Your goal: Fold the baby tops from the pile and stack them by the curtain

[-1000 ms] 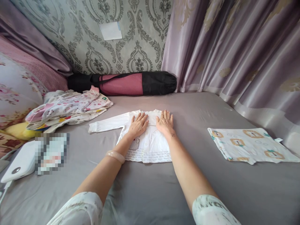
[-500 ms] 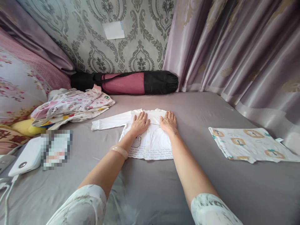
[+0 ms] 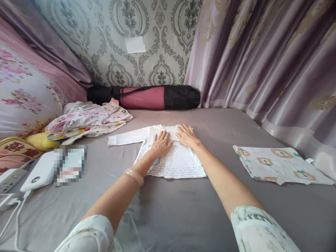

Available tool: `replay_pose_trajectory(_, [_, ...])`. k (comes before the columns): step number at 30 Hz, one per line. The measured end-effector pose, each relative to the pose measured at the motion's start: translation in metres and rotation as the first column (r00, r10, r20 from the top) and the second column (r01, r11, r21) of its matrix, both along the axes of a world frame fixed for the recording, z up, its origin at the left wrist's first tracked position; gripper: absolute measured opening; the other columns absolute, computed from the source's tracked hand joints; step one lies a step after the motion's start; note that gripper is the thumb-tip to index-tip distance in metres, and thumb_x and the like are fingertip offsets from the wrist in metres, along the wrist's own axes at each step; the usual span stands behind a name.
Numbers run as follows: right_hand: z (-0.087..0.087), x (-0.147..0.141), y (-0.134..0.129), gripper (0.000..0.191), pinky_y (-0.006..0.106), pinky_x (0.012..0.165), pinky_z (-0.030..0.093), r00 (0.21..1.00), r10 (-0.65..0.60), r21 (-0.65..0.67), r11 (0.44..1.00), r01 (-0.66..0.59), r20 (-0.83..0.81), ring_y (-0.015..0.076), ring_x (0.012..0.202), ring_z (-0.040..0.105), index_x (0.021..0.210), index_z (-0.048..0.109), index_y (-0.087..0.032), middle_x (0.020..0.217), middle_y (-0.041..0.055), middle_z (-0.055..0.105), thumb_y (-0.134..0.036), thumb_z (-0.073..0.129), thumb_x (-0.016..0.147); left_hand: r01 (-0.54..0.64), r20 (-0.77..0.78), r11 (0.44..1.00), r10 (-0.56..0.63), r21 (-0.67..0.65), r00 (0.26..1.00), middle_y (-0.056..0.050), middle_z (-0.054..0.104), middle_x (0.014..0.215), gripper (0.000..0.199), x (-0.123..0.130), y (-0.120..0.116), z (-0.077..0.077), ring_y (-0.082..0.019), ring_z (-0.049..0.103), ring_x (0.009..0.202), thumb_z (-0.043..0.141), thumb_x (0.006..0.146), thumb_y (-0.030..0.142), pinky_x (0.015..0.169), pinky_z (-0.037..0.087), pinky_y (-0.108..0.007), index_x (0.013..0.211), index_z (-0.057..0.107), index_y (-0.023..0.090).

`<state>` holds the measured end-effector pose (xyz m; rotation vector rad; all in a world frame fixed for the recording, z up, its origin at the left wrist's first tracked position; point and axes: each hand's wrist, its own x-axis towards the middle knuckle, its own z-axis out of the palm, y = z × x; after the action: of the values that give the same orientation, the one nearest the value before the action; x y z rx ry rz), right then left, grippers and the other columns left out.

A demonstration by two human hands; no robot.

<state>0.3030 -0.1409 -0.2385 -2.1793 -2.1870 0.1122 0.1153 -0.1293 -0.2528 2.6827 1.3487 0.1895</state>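
Note:
A small white long-sleeved shirt (image 3: 181, 159) with printed text near its hem lies on the grey bed sheet. Its left-side sleeve stretches out flat, while the right-side sleeve appears folded across the upper front. My left hand (image 3: 160, 143) rests on the chest area, fingers spread and pointing away from me. Near the collar and right shoulder, my right hand (image 3: 187, 135) presses on the cloth with fingers extended. A bangle circles my left wrist. Part of the printed picture on the shirt is hidden under my left forearm.
A folded white cloth with orange animal prints (image 3: 278, 164) lies at the right. Piled children's clothes (image 3: 89, 120) sit at the back left. Left of me are a white power bank (image 3: 42, 171), a power strip (image 3: 12, 180) and cables. A pink-and-black rolled bag (image 3: 143, 98) lies along the wall.
My right hand has turned and moved inward to the left across the top of the shirt. My left hand has slid slightly toward me. The view has shifted a little.

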Motion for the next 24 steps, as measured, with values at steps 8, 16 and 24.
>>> replay_pose_trajectory(8, [-0.015, 0.011, 0.015, 0.067, 0.043, 0.121, 0.014, 0.993, 0.102, -0.027, 0.994, -0.104, -0.051, 0.0233, 0.148, 0.016, 0.154, 0.024, -0.01, 0.162, 0.0095, 0.018, -0.045, 0.017, 0.098, -0.006, -0.034, 1.0, 0.006, 0.019, 0.999, -0.012, 0.021, 0.161, 0.068, 0.0, -0.003, -0.004, -0.028, 0.017, 0.149, 0.024, 0.097, 0.055, 0.12, 0.016, -0.049, 0.152, 0.029, 0.014])
replay_pose_trajectory(16, [-0.027, 0.011, 0.013, 0.065, 0.044, 0.12, 0.013, 0.996, 0.084, 0.045, 0.996, -0.082, -0.039, 0.0229, 0.148, 0.018, 0.154, 0.025, -0.014, 0.162, 0.0066, 0.02, -0.046, 0.016, 0.099, -0.049, -0.063, 0.999, 0.05, 0.022, 0.997, -0.007, 0.021, 0.162, 0.07, 0.001, -0.003, -0.007, -0.033, 0.015, 0.148, 0.025, 0.096, 0.058, 0.119, 0.016, -0.052, 0.153, 0.027, 0.019])
replay_pose_trajectory(24, [-0.007, 0.021, 0.011, 0.06, 0.038, 0.121, 0.011, 0.977, 0.044, -0.023, 0.998, -0.05, -0.21, 0.0168, 0.149, 0.013, 0.154, 0.024, -0.015, 0.162, 0.0053, 0.019, -0.04, 0.015, 0.1, -0.035, -0.052, 0.999, 0.033, -0.029, 0.998, -0.009, 0.019, 0.162, 0.07, -0.001, -0.003, -0.003, -0.033, 0.013, 0.149, 0.024, 0.095, 0.059, 0.119, 0.015, -0.053, 0.153, 0.026, 0.019])
